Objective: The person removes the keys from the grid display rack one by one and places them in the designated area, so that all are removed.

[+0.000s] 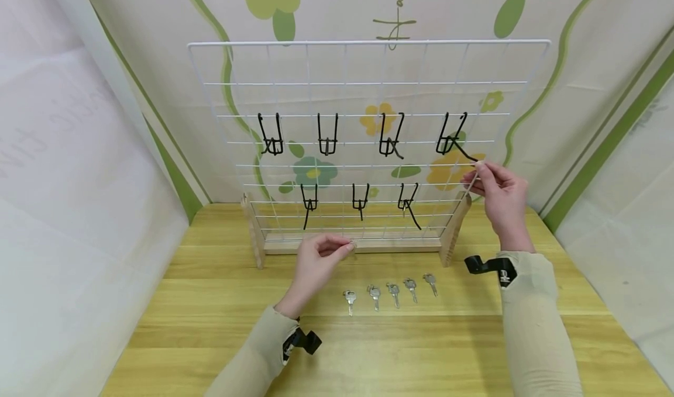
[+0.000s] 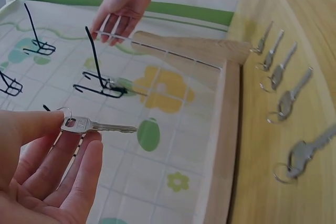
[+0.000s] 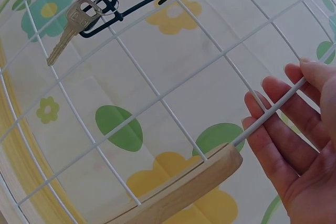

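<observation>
My left hand [image 1: 316,266] pinches a small silver key [image 2: 79,125] by its ring end, between thumb and fingers, in front of the grid's lower edge. The key's blade points away from the fingertips in the left wrist view. At the right side my right hand [image 1: 504,203] holds the edge wire of the white wire grid panel [image 1: 368,42], thumb on one side and fingers behind. Another key [image 3: 79,19] hangs by its ring from a black hook [image 1: 408,201] in the lower row, at the right. Several loose keys [image 1: 392,292] lie in a slanting row on the table.
The grid leans back in a wooden stand [image 1: 353,245] with two side posts. More black hooks [image 1: 327,137] hang on it in two rows, some arms jutting forward. A printed cloth [image 1: 147,93] encloses the wooden table [image 1: 210,303] behind and at the sides.
</observation>
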A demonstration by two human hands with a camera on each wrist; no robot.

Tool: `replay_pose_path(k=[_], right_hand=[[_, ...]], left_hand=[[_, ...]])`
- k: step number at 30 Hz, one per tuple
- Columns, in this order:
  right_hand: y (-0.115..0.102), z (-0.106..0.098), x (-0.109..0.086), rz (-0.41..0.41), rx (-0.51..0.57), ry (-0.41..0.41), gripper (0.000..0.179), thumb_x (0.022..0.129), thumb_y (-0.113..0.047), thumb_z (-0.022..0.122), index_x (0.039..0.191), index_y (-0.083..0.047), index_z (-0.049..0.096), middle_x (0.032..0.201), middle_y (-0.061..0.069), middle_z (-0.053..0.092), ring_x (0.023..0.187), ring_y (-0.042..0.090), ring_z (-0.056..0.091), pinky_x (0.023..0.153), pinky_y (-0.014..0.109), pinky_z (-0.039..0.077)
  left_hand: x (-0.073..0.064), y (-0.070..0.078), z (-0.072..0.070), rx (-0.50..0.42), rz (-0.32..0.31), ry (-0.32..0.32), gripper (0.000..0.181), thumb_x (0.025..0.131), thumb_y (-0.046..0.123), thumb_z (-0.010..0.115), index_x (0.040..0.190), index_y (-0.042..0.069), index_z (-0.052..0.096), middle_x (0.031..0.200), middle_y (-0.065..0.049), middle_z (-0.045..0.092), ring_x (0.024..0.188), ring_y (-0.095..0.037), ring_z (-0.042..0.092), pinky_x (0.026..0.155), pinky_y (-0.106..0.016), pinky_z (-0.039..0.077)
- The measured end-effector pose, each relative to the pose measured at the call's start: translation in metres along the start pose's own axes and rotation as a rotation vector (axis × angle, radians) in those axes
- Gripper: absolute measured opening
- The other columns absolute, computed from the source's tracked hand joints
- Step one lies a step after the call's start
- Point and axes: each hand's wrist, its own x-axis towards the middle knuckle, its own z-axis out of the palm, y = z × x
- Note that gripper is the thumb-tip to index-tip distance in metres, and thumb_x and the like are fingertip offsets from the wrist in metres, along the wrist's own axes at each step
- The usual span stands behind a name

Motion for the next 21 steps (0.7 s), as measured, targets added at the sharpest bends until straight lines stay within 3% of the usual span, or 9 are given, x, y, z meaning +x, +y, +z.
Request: replay_pose_path(k=[5,15,21], right_hand=[[-0.001,0.001,-0.001,0.007,0.0,0.005,0.033,0.098,-0.018,0.07,0.113,0.011,0.07,0.087,0.014,0.075,0.077,0.022,0.075,0.075,0.029,0.06],[-0.001,0.0,-0.001,0.014,-0.003,0.007,0.035,0.098,-0.019,0.07,0.115,0.012,0.069,0.088,0.014,0.074,0.076,0.022,0.074,0.076,0.028,0.06],[0.0,-0.001,-0.001,0.024,0.016,0.009,0.035,0.097,-0.018,0.071,0.115,0.012,0.069,0.088,0.015,0.074,0.076,0.023,0.074,0.076,0.03,0.06]], left_hand=[[-0.004,-0.013,-0.013,0.049,-0.078,-0.015,0.009,0.091,0.021,0.081,0.096,0.015,0.077,0.093,0.003,0.075,0.084,-0.017,0.071,0.077,-0.032,0.06],[-0.007,-0.035,-0.036,0.056,-0.162,-0.081,0.006,0.092,0.007,0.077,0.097,0.004,0.075,0.095,-0.006,0.075,0.087,-0.031,0.072,0.076,-0.034,0.061],[-0.011,-0.047,-0.044,0.111,-0.207,-0.155,0.007,0.092,0.007,0.077,0.096,0.002,0.076,0.091,-0.006,0.074,0.083,-0.029,0.071,0.077,-0.045,0.061]])
